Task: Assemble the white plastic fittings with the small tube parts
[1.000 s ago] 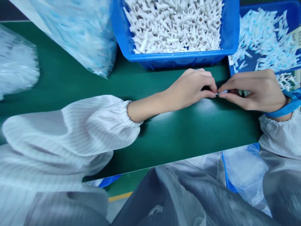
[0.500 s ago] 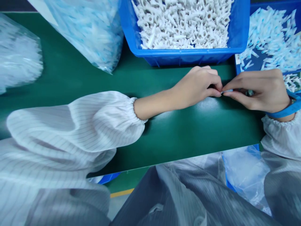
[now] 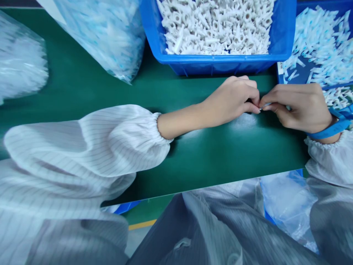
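My left hand [image 3: 235, 97] reaches across the green table with thumb and fingers closed in a pinch. What it pinches is mostly hidden; only a speck of white shows at the thumb tip. Facing it, fingertips almost touching, my right hand [image 3: 300, 106] is closed on a small pale plastic tube [image 3: 265, 105], largely covered by thumb and forefinger. A blue band circles the right wrist. Both hands are just above the table, in front of a blue bin [image 3: 220, 68] of small white tapered plastic parts [image 3: 215, 29].
At the right is a blue tray [image 3: 303, 70] with small white-and-light-blue tubes [image 3: 320, 36]; more white pieces [image 3: 339, 96] lie below it. Clear bags of blue-tinted pieces [image 3: 110, 33] and whitish pieces [image 3: 22, 59] rest at the left. Under the table edge sits a plastic-lined blue container [image 3: 288, 202].
My right hand has shifted slightly left, its fingers closing further over the tube, so less of it shows. The left hand has hardly moved.
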`<state>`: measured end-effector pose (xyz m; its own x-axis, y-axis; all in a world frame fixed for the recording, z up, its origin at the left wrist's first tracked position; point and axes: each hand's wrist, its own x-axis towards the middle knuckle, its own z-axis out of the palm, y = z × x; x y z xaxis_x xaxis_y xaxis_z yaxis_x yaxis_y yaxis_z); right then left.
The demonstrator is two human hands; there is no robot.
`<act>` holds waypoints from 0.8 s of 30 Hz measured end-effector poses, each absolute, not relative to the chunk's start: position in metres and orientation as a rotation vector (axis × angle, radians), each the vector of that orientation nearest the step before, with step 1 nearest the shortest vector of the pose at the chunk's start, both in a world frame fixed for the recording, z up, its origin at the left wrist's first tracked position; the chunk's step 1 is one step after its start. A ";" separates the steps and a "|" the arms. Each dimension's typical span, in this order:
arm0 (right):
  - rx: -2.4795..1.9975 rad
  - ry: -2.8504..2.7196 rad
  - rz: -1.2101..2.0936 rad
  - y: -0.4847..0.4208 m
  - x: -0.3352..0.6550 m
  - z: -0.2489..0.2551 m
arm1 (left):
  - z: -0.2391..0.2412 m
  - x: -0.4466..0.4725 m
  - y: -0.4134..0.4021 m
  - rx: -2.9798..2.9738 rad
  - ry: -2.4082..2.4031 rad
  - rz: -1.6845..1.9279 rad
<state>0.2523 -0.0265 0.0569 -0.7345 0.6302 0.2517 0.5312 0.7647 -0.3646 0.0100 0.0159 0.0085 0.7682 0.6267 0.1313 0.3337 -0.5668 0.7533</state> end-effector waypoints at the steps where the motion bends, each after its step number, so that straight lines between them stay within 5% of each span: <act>1: -0.865 -2.593 0.363 -0.026 0.252 0.057 | 0.008 0.010 0.016 2.211 0.713 0.511; 24: -0.802 -2.688 0.334 -0.027 0.254 0.060 | 0.004 0.018 0.011 2.181 0.751 0.570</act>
